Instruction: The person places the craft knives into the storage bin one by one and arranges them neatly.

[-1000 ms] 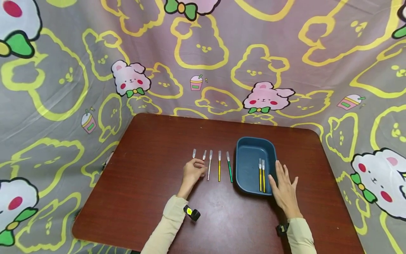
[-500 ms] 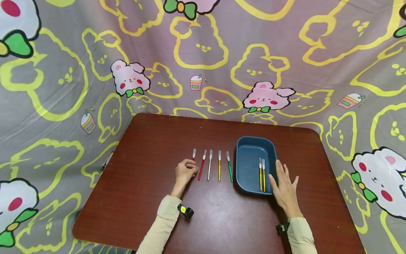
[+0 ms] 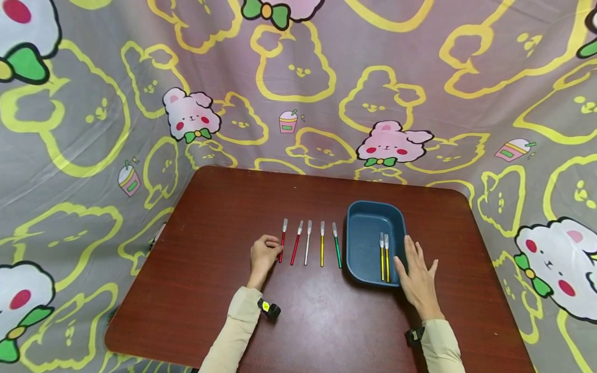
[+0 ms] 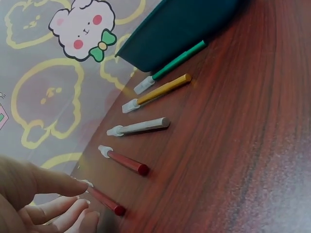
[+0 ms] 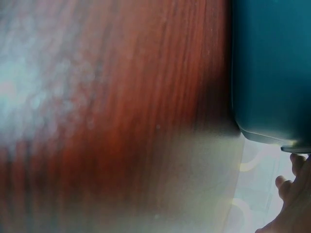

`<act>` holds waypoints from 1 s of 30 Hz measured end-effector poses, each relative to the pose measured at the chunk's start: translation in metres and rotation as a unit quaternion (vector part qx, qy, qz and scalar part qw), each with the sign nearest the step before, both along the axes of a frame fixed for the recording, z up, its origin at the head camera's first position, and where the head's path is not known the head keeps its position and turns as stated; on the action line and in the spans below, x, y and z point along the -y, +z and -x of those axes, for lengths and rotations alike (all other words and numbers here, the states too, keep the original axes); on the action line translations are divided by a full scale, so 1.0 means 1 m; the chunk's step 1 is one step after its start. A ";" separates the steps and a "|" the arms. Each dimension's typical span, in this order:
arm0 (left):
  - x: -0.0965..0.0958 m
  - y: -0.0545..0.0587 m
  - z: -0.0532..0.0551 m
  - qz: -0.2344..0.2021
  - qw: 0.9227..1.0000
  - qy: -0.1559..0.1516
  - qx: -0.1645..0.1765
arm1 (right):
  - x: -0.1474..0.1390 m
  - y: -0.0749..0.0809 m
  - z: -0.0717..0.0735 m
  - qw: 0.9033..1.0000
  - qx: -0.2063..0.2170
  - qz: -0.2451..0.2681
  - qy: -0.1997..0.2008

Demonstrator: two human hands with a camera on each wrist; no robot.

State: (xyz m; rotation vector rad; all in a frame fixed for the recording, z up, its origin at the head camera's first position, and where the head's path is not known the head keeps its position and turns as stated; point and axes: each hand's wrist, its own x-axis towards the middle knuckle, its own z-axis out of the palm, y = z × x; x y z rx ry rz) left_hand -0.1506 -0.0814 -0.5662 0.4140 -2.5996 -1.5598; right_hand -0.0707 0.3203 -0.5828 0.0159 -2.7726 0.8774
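A row of slim craft knives with clear caps lies on the table. From the left in the head view come a red craft knife (image 3: pixel 282 246), a second red craft knife (image 3: pixel 296 249), a silver one (image 3: pixel 307 247), a yellow one (image 3: pixel 322 248) and a green one (image 3: pixel 338 251). My left hand (image 3: pixel 264 255) is beside the leftmost red knife, fingers loosely bent; in the left wrist view thumb and fingers stand apart, nothing gripped. Two yellow craft knives (image 3: pixel 386 261) lie inside a blue bin (image 3: pixel 361 274). My right hand (image 3: pixel 420 282) rests against the bin's right rim, fingers spread.
The brown wooden table (image 3: pixel 224 223) has rounded corners. A patterned cloth (image 3: pixel 322 67) with cartoon rabbits hangs behind it and along both sides. The bin stands just right of the green knife.
My left hand has moved left along the row, from the second red knife to beyond the leftmost one, uncovering both. My right hand and the bin have stayed put.
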 end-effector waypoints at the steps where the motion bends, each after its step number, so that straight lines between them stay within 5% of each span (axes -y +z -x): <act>1: 0.000 0.000 0.000 0.007 1.000 0.001 0.001 | 0.000 0.000 0.000 1.000 0.001 0.001 0.000; 19: -0.016 -0.008 0.003 0.064 0.998 0.028 -0.001 | -0.002 -0.002 0.000 1.000 -0.001 0.007 -0.002; 30: -0.021 -0.005 0.005 0.079 0.997 0.013 -0.015 | 0.000 0.000 0.001 1.000 0.001 0.009 -0.003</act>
